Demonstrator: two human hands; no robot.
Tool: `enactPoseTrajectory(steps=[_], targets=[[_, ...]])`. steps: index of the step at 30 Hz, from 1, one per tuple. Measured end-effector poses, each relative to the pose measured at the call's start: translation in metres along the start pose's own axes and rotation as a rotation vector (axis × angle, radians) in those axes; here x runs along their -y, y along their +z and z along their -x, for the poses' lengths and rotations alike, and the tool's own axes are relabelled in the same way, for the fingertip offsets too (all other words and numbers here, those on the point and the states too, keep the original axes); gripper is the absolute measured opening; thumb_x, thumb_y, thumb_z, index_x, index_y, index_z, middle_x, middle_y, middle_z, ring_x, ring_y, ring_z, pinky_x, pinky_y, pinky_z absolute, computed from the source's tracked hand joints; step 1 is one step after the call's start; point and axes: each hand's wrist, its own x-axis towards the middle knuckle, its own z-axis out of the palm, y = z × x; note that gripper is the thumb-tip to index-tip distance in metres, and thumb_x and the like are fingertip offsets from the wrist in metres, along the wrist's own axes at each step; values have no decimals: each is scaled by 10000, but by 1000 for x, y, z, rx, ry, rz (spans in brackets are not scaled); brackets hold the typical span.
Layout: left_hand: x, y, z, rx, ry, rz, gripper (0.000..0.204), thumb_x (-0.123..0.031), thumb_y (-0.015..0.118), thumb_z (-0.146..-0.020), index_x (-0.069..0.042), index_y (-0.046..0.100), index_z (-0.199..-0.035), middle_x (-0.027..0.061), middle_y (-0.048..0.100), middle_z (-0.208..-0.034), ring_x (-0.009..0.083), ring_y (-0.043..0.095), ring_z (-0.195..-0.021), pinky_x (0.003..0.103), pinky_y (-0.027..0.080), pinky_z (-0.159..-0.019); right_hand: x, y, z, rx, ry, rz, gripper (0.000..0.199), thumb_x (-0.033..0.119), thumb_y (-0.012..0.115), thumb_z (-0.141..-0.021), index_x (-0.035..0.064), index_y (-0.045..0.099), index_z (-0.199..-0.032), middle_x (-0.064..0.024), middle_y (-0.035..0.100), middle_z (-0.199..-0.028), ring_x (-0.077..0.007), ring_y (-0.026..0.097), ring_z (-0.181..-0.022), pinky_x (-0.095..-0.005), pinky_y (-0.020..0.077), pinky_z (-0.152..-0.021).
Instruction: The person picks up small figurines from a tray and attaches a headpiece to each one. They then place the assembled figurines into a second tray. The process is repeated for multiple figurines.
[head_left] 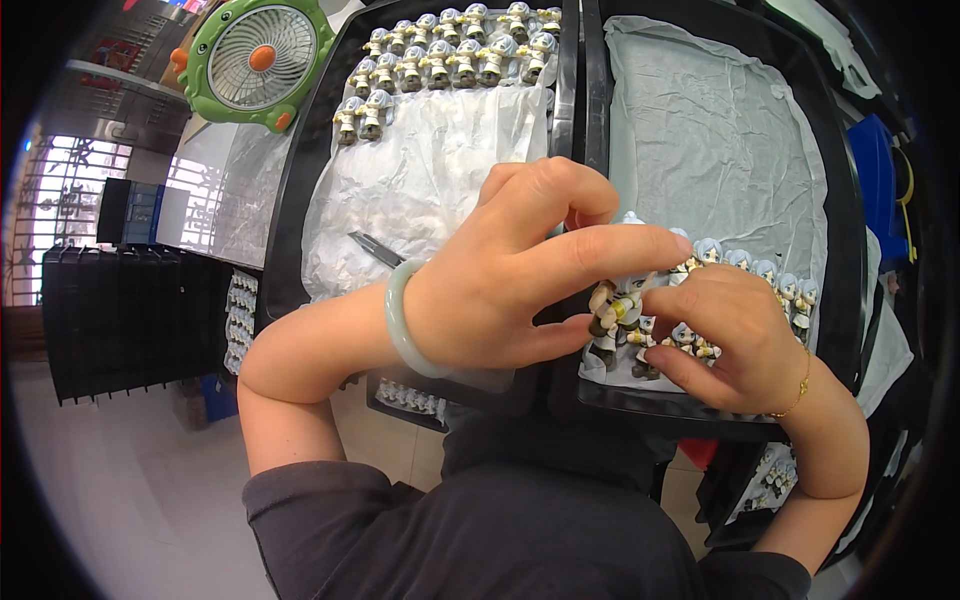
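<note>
Fingers of my left hand (500, 270) stand well parted, index outstretched above and thumb tip beside a small, tilted figurine (619, 306), apparently plastic, painted white, yellow and brown; whether they grip it I cannot tell. Fingers of my right hand (745, 335), at its three o'clock, are bent with a narrower gap between thumb and index, the index tip by the figurine; its hold, too, is hidden. The figurine lies at the near left corner of a black, rectangular plastic tray (640, 402) lined with crinkled white paper (715, 140). Pale-haired figurines of the same kind (788, 292) crowd from two to four o'clock. In my judgement, a knuckle brushing this close group could topple neighbours, and a loose pinch could drop the piece; my own fingers mask the contact. The tray's rim is near at six o'clock and limits my wrists there; bare paper gives room towards one o'clock. At ten o'clock, a second black, paper-lined tray (290, 215) bears further figurines (465, 60) and a slim, grey, pointed tool (376, 250).
</note>
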Motion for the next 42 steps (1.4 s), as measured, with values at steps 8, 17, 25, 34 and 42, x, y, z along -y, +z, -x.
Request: enactPoseTrajectory(steps=[8, 17, 25, 34, 42], targets=[[6, 0, -2, 31, -38, 325, 637, -7, 738, -598, -63, 481, -1178, 67, 443, -993, 213, 410, -968, 296, 361, -832, 5, -4, -1, 16, -77, 36, 286, 96, 694, -618, 62, 591, -883, -44, 496, -605, -214, 499, -536, -327, 389, -510], [12, 4, -1, 70, -38, 513, 690, -78, 758, -619, -15, 433, -1224, 81, 457, -1166, 229, 390, -1030, 334, 319, -916, 7, -2, 0, -5, -112, 13, 266, 97, 696, -611, 63, 593, -854, -37, 500, -606, -207, 503, -538, -321, 383, -499], [16, 7, 0, 78, -18, 561, 727, -152, 762, -640, 13, 407, -1254, 101, 442, -1232, 237, 394, -1069, 341, 318, -924, 6, -3, 0, -3, -145, -3, 264, 100, 704, -614, 58, 582, -844, -32, 516, -622, -204, 500, -540, -319, 371, -494], [16, 10, 0, 97, -55, 631, 741, -177, 757, -656, 22, 390, -1268, 110, 437, -1219, 238, 396, -1084, 345, 314, -937, 8, -5, 1, 16, -147, -6, 261, 121, 706, -617, 57, 581, -836, -29, 511, -624, -201, 498, -544, -316, 368, -501], [11, 4, 3, 93, -71, 435, 727, -141, 778, -620, 13, 430, -1239, 108, 467, -1170, 233, 447, -955, 334, 364, -838, 5, 0, -1, 51, -43, -45, 214, 157, 687, -680, 49, 576, -827, -59, 533, -635, -234, 520, -562, -331, 389, -521]])
